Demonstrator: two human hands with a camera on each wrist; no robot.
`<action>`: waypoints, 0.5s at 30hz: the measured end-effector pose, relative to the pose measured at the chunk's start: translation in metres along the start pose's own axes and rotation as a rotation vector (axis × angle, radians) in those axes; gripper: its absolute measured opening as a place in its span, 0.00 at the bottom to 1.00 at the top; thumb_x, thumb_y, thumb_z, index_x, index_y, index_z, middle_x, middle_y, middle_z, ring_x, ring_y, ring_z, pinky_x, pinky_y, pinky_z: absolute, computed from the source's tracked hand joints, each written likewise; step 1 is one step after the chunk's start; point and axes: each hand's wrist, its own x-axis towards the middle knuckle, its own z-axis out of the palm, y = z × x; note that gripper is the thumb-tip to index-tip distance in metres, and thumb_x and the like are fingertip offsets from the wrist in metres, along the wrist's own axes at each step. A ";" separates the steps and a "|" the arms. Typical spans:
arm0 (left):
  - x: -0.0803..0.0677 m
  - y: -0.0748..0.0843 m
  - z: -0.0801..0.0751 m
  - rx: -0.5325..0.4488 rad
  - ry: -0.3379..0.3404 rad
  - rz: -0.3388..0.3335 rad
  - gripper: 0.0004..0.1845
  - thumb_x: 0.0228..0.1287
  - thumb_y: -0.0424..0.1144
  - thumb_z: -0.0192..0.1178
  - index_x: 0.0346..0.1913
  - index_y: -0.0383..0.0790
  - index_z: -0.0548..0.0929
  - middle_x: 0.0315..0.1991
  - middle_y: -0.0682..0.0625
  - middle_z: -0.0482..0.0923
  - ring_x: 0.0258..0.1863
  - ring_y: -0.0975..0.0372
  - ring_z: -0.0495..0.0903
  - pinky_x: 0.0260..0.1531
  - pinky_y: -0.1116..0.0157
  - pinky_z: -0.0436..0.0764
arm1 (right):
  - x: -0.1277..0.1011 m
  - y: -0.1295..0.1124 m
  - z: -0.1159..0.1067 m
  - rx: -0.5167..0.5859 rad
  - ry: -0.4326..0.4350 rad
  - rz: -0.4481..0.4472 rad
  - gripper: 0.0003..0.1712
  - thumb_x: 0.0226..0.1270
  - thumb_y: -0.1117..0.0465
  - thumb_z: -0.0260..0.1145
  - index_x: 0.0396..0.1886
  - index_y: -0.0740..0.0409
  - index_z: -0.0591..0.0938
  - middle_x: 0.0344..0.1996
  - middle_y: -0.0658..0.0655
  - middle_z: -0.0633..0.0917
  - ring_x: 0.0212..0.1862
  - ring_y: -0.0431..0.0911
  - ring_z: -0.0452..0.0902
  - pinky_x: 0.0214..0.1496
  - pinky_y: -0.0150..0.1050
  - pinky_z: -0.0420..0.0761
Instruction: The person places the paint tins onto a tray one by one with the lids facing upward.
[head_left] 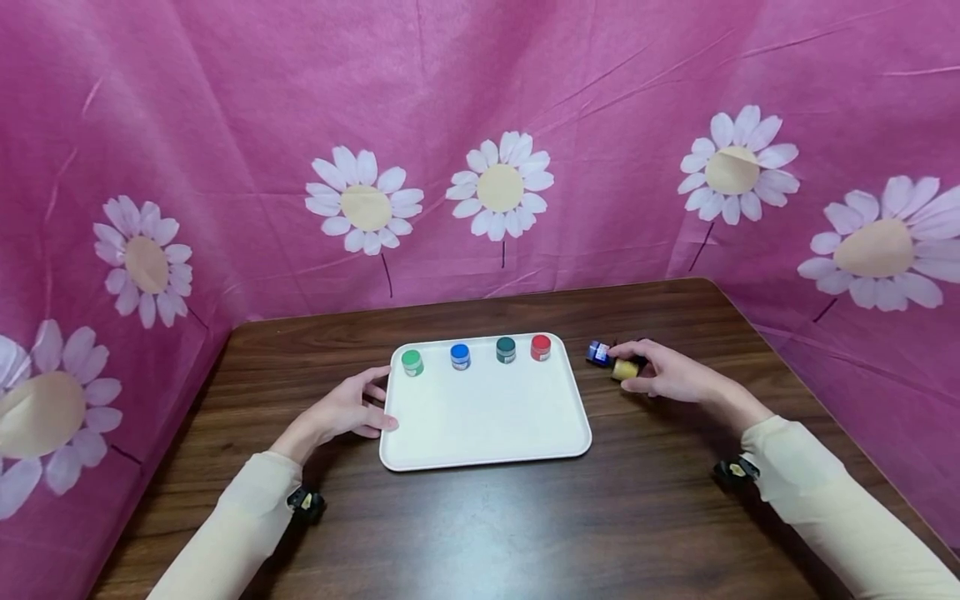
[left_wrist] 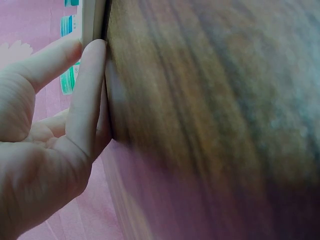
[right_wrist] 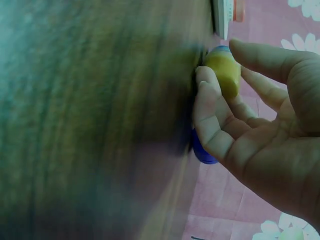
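Note:
A white tray (head_left: 487,417) lies on the table, with a row of small paint jars along its far side: a light green jar (head_left: 412,362), a blue jar (head_left: 460,357), a dark green jar (head_left: 506,350) and a red jar (head_left: 541,347). My left hand (head_left: 348,408) holds the tray's left edge, thumb over the rim, other fingers beside it; the left wrist view shows this rim (left_wrist: 92,22) close. To the right of the tray, my right hand (head_left: 667,373) pinches a yellow paint jar (right_wrist: 223,72) between thumb and fingers. Beside it lies a dark blue jar (head_left: 598,353). Fingers partly hide more dark items.
The brown wood-grain table (head_left: 480,533) extends around the tray. A pink cloth (head_left: 465,75) with large white daisies hangs behind and along both sides. Each forearm wears a black wrist camera (head_left: 306,502).

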 end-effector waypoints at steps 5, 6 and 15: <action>0.000 0.000 0.001 0.001 0.000 -0.002 0.55 0.53 0.26 0.76 0.80 0.37 0.53 0.55 0.32 0.66 0.37 0.55 0.83 0.37 0.54 0.88 | -0.001 0.005 0.004 -0.069 -0.080 -0.001 0.31 0.65 0.62 0.74 0.65 0.65 0.75 0.44 0.58 0.78 0.34 0.43 0.72 0.35 0.34 0.75; 0.000 0.001 0.001 0.002 -0.001 -0.002 0.55 0.53 0.26 0.76 0.80 0.36 0.53 0.55 0.32 0.66 0.37 0.55 0.83 0.37 0.54 0.88 | -0.001 0.005 0.005 -0.072 -0.097 0.000 0.31 0.64 0.61 0.74 0.65 0.64 0.76 0.41 0.56 0.78 0.35 0.43 0.72 0.36 0.34 0.74; -0.003 0.004 0.001 0.018 0.000 -0.007 0.54 0.54 0.27 0.76 0.80 0.36 0.53 0.56 0.32 0.66 0.37 0.55 0.82 0.38 0.54 0.88 | 0.003 0.004 0.008 -0.059 -0.148 0.001 0.32 0.62 0.60 0.76 0.64 0.61 0.77 0.46 0.57 0.80 0.43 0.47 0.73 0.44 0.35 0.75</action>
